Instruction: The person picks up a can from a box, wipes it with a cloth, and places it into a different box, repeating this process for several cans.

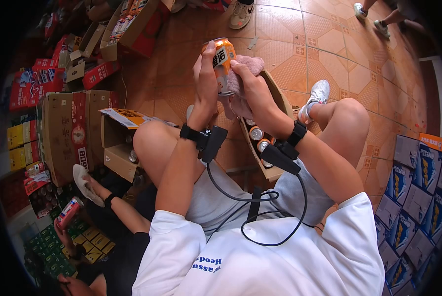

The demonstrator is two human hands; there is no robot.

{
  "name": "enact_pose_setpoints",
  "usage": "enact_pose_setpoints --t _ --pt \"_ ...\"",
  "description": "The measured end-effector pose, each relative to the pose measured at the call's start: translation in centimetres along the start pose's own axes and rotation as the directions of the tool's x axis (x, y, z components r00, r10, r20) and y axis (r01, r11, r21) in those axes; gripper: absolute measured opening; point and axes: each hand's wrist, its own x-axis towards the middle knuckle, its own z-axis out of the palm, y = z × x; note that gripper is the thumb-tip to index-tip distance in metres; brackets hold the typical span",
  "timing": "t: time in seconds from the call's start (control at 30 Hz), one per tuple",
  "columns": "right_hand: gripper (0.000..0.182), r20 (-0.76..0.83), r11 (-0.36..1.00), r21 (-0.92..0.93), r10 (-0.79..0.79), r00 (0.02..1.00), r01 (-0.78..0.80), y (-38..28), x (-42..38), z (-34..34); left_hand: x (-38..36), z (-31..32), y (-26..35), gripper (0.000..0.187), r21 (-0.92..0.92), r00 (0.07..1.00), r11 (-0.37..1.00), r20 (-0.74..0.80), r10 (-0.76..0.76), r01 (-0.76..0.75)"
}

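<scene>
My left hand (205,74) grips an orange drink can (222,59) held upright above my knees. My right hand (248,81) presses a pink cloth (245,66) against the can's right side. Both wrists wear black bands with small devices and cables running down to my white shirt. Below my hands, between my knees, an open cardboard box (276,96) holds more cans (257,133) seen from the top.
A co-worker at lower left holds a red can (68,213) and a white cloth (85,185). Cardboard cartons (68,133), red packs (33,79) and yellow packs lie on the left. Blue-and-white boxes (418,187) stack at right. Other people's feet (241,15) stand on the tiled floor.
</scene>
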Motion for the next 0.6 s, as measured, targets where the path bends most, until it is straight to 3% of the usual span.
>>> enact_pose_setpoints --t 0.6 --pt "0.040 0.029 1.000 -0.008 -0.001 1.000 0.002 0.18 0.18 -0.24 0.28 -0.41 -0.36 0.049 0.036 1.000 0.999 0.022 -0.021 0.020"
